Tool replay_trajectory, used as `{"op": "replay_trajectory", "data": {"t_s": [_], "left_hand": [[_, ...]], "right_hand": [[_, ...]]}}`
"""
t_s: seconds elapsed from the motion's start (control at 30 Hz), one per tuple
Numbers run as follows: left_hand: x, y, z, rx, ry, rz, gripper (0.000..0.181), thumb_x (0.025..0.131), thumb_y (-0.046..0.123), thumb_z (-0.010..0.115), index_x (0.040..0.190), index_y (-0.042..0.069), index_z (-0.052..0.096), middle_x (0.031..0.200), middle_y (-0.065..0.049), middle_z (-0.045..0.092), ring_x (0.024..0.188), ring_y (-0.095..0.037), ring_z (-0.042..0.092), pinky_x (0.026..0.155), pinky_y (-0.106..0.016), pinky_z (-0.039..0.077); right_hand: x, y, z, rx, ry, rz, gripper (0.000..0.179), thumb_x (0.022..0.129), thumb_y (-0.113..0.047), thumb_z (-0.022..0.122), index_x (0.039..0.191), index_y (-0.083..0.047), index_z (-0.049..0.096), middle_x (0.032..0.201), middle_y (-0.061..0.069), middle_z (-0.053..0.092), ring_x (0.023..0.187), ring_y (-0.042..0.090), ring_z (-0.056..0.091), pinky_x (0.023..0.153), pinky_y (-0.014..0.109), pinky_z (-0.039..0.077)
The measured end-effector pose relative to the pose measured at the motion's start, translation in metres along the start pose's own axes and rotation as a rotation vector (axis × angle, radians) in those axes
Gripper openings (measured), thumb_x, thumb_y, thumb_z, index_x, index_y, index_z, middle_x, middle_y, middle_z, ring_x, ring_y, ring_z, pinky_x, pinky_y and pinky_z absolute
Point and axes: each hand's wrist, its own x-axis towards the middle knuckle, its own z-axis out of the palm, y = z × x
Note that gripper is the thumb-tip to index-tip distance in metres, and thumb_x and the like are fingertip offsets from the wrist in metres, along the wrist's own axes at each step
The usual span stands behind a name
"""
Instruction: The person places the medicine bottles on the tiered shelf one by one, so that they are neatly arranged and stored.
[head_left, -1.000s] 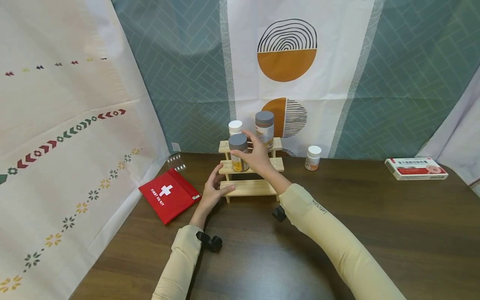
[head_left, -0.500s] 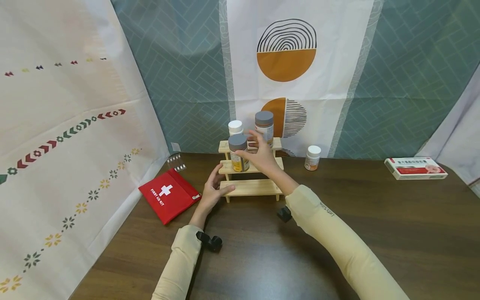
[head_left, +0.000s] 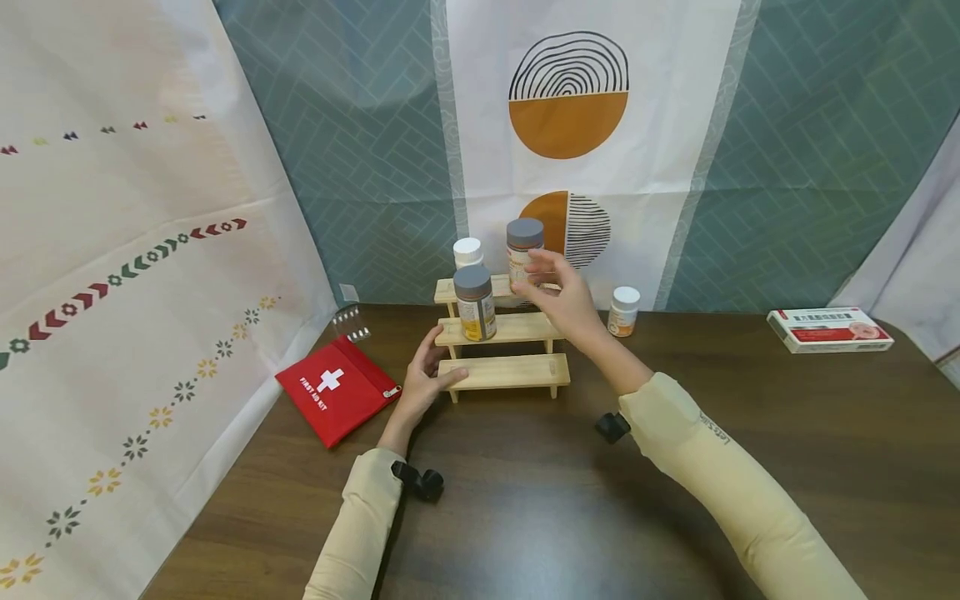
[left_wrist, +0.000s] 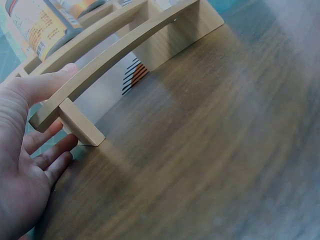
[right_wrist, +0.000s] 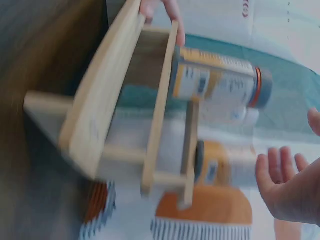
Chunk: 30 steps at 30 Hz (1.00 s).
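Observation:
A three-step wooden display rack [head_left: 504, 372] stands on the table. My left hand [head_left: 422, 385] holds its left end, thumb over the lowest step and fingers around the side, as the left wrist view shows. On the middle step stands a grey-capped bottle [head_left: 476, 305] with a yellow and white label. The top step bears a white-capped bottle [head_left: 468, 252], partly hidden behind it, and another grey-capped bottle [head_left: 522, 252] to the right. My right hand [head_left: 564, 297] is in front of that right-hand bottle with fingers spread and nothing held; the right wrist view shows a gap between them.
A small white-capped bottle [head_left: 623, 311] stands right of the rack. Farther right lies a red and white medicine box [head_left: 829, 331]. Left of the rack are a red first aid pouch [head_left: 338, 392] and a clear blister pack [head_left: 351, 323]. Curtains hang behind.
My right hand has let go of the grey-capped bottle on the middle step and moved right, away from it. The left hand stays on the rack.

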Motion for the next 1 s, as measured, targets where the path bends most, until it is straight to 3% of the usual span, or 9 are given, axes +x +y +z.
{"op": "replay_trajectory", "data": {"t_s": [0.13, 0.3, 0.43, 0.6, 0.77, 1.0], "left_hand": [[0.000, 0.000, 0.000, -0.010, 0.000, -0.019, 0.085, 0.084, 0.000, 0.073, 0.153, 0.026, 0.030, 0.142, -0.023, 0.049, 0.138, -0.033, 0.041, 0.119, -0.053, 0.020], [-0.001, 0.007, 0.000, -0.038, -0.016, -0.048, 0.086, 0.084, -0.001, 0.072, 0.154, 0.022, 0.028, 0.143, -0.027, 0.047, 0.138, -0.035, 0.039, 0.120, -0.053, 0.018], [-0.006, 0.021, 0.000, -0.036, -0.037, -0.061, 0.086, 0.084, 0.000, 0.072, 0.154, 0.018, 0.027, 0.143, -0.029, 0.046, 0.137, -0.035, 0.040, 0.119, -0.053, 0.020], [-0.009, 0.028, 0.000, -0.028, -0.043, -0.054, 0.085, 0.084, 0.000, 0.072, 0.154, 0.017, 0.027, 0.142, -0.029, 0.047, 0.135, -0.035, 0.042, 0.117, -0.051, 0.024], [-0.009, 0.029, 0.000, -0.029, -0.046, -0.055, 0.085, 0.084, 0.002, 0.073, 0.154, 0.019, 0.028, 0.142, -0.029, 0.046, 0.136, -0.037, 0.042, 0.117, -0.051, 0.024], [-0.010, 0.029, 0.000, -0.019, -0.044, -0.053, 0.085, 0.084, 0.002, 0.073, 0.154, 0.018, 0.028, 0.144, -0.028, 0.045, 0.137, -0.037, 0.040, 0.119, -0.053, 0.021]], "right_hand": [[0.000, 0.003, -0.026, -0.014, 0.089, -0.040, 0.045, 0.094, -0.016, 0.065, 0.136, -0.005, 0.051, 0.123, 0.015, 0.058, 0.110, 0.019, 0.056, 0.095, 0.028, 0.048], [0.002, 0.015, -0.063, -0.080, 0.199, -0.025, 0.044, 0.095, -0.022, 0.064, 0.135, -0.006, 0.054, 0.115, -0.001, 0.059, 0.101, 0.005, 0.055, 0.089, 0.017, 0.046], [0.004, 0.025, -0.090, -0.167, 0.253, 0.014, 0.046, 0.095, -0.024, 0.063, 0.136, -0.005, 0.053, 0.122, 0.007, 0.060, 0.100, 0.001, 0.052, 0.089, 0.017, 0.044], [0.002, 0.037, -0.114, -0.248, 0.306, 0.068, 0.049, 0.095, -0.027, 0.064, 0.136, -0.003, 0.052, 0.132, 0.020, 0.057, 0.114, 0.018, 0.054, 0.100, 0.032, 0.043], [-0.003, 0.050, -0.128, -0.315, 0.269, 0.122, 0.057, 0.094, -0.028, 0.064, 0.139, 0.001, 0.046, 0.140, 0.026, 0.050, 0.131, 0.039, 0.045, 0.109, 0.053, 0.035], [-0.006, 0.062, -0.134, -0.341, 0.190, 0.255, 0.069, 0.094, -0.034, 0.063, 0.149, -0.003, 0.034, 0.152, 0.027, 0.036, 0.142, 0.043, 0.030, 0.111, 0.059, 0.030]]}}
